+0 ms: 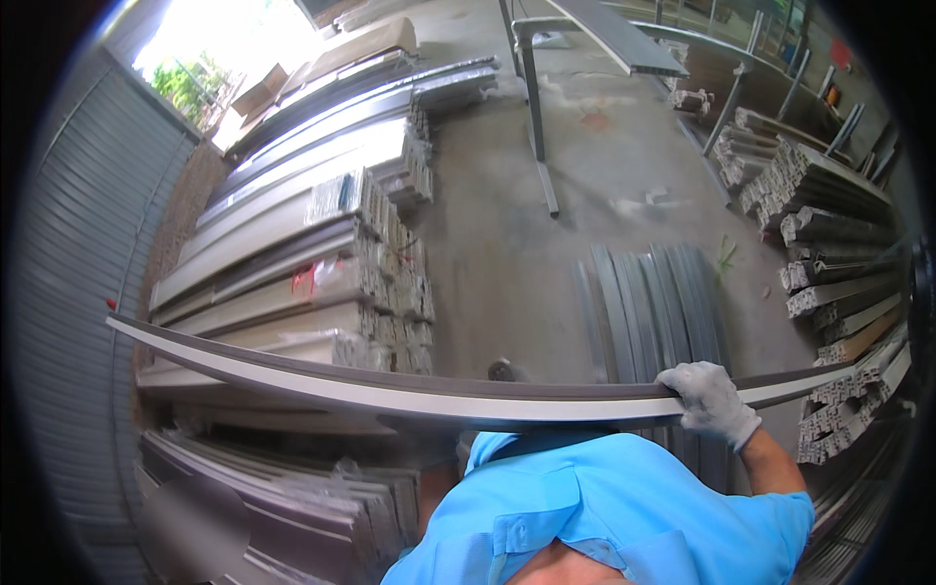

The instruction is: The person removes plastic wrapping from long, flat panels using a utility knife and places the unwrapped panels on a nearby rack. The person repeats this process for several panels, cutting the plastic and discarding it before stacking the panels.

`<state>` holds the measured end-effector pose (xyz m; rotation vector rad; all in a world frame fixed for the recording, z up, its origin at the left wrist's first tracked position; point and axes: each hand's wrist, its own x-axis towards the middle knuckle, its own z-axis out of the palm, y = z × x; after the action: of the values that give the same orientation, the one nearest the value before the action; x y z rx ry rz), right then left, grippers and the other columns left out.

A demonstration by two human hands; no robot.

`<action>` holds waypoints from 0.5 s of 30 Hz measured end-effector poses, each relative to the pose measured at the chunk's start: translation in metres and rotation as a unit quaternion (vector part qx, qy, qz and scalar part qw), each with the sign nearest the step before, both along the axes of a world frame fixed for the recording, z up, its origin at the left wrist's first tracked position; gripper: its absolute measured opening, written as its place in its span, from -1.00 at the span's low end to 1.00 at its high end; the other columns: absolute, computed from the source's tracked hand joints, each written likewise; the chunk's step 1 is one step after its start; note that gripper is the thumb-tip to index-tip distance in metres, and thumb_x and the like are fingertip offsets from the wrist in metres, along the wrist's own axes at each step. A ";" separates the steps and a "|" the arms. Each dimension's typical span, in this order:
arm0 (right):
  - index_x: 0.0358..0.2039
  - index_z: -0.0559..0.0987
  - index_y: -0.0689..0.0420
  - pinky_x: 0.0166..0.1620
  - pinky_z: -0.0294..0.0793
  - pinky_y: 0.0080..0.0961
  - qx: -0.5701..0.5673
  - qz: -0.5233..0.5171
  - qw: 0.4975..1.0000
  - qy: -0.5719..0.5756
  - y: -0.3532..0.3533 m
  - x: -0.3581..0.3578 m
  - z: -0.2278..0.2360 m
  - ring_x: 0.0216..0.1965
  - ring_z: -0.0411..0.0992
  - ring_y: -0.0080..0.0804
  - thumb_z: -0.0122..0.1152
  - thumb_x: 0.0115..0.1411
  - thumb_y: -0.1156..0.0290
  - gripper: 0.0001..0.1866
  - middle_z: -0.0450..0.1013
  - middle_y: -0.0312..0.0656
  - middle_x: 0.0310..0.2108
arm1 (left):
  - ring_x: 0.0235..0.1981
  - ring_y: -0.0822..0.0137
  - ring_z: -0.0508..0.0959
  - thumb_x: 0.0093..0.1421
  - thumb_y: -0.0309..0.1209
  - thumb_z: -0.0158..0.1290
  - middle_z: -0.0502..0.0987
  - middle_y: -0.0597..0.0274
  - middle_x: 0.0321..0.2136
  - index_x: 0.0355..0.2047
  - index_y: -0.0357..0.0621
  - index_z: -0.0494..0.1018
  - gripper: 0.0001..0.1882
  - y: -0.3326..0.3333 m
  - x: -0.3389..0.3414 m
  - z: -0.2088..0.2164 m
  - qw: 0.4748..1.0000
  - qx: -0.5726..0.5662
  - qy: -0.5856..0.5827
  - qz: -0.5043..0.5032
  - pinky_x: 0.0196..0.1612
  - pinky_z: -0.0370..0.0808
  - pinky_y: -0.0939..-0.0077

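A long, narrow profile [468, 405], white along one side and grey-brown along the other, lies crosswise in front of my chest. It spans from near the corrugated wall on the left to the stacked profiles on the right. In a pale grey work glove, my right hand [710, 398] is closed over it, right of my body, with the fingers wrapped over its far edge. Part of my left forearm [435, 492] shows below the profile. My left hand is hidden under or behind the profile, so its fingers cannot be made out.
Stacks of long panels [283, 263], partly plastic-wrapped, fill the left side. Grey strips [653, 302] lie on the floor ahead. Bundled profiles [809, 195] line the right. A metal stand [531, 97] holds a panel [624, 39] farther off. A corrugated wall [107, 185] bounds the left.
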<state>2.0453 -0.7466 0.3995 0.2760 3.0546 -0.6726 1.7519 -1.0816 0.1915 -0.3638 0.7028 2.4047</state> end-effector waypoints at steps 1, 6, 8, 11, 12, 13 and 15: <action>-0.25 0.55 0.10 -0.22 0.52 -0.18 0.008 -0.013 1.000 0.004 0.002 -0.012 0.005 -0.36 0.53 -0.06 0.29 -0.12 0.57 -0.66 0.51 -0.11 -0.44 | 0.04 0.14 0.44 0.39 0.12 -0.16 0.48 0.15 -0.04 0.13 -0.10 0.34 -0.41 0.008 -0.019 -0.006 1.000 0.020 0.010 -0.017 0.29 0.23 0.08; -0.04 0.57 0.13 -0.12 0.55 -0.32 -0.285 0.017 0.947 -0.146 0.053 -0.062 0.026 -0.28 0.58 -0.25 0.52 -0.03 0.14 -0.43 0.56 -0.18 -0.33 | -0.01 0.15 0.48 0.38 0.11 -0.13 0.52 0.15 -0.09 0.10 -0.11 0.37 -0.43 0.053 -0.096 -0.045 0.933 0.321 0.082 -0.139 0.27 0.25 0.08; 0.15 0.48 0.23 0.06 0.53 -0.23 -0.629 0.046 0.761 -0.154 0.089 -0.125 -0.012 -0.04 0.55 -0.27 0.45 0.00 -0.21 -0.11 0.56 -0.14 -0.03 | -0.03 0.15 0.49 0.38 0.10 -0.12 0.53 0.15 -0.12 0.09 -0.11 0.39 -0.44 0.083 -0.118 -0.058 0.903 0.374 0.144 -0.156 0.26 0.26 0.09; 0.32 0.35 0.11 0.32 0.23 -0.08 -0.547 -0.120 0.797 -0.225 0.089 -0.232 -0.117 0.29 0.29 -0.12 -0.18 0.19 -0.55 0.02 0.35 -0.03 0.24 | -0.10 0.21 0.54 0.37 0.15 -0.18 0.54 0.18 -0.18 0.06 -0.09 0.41 -0.41 0.135 -0.133 -0.063 0.988 0.134 0.078 -0.002 0.16 0.40 0.17; 0.33 0.33 0.09 0.34 0.22 -0.04 -0.626 -0.137 0.717 -0.276 0.078 -0.259 -0.153 0.35 0.22 -0.04 -0.19 0.17 -0.57 0.04 0.28 0.02 0.30 | -0.11 0.23 0.54 0.37 0.20 -0.24 0.53 0.21 -0.18 0.06 -0.07 0.40 -0.37 0.157 -0.143 -0.062 0.992 0.074 0.098 0.017 0.13 0.45 0.20; 0.31 0.35 0.18 0.24 0.36 -0.08 -0.652 -0.113 0.682 -0.313 0.061 -0.279 -0.186 0.22 0.38 -0.10 -0.11 0.28 -0.40 -0.08 0.41 0.05 0.17 | -0.05 0.27 0.53 0.30 0.42 -0.32 0.50 0.22 -0.12 0.12 0.03 0.35 -0.21 0.187 -0.149 -0.058 0.986 -0.093 0.113 0.076 0.04 0.55 0.27; 0.31 0.35 0.19 0.23 0.37 -0.09 -0.686 -0.085 0.627 -0.359 0.033 -0.301 -0.235 0.21 0.39 -0.11 -0.10 0.29 -0.38 -0.09 0.42 0.05 0.16 | -0.07 0.28 0.55 0.26 0.47 -0.33 0.52 0.22 -0.12 0.10 0.03 0.37 -0.17 0.216 -0.168 -0.048 0.998 0.007 0.041 0.040 0.05 0.55 0.30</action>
<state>1.7447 -0.7133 0.1648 0.5427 1.1556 -1.9563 1.5841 -0.8658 0.1432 -0.2936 0.7206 2.5118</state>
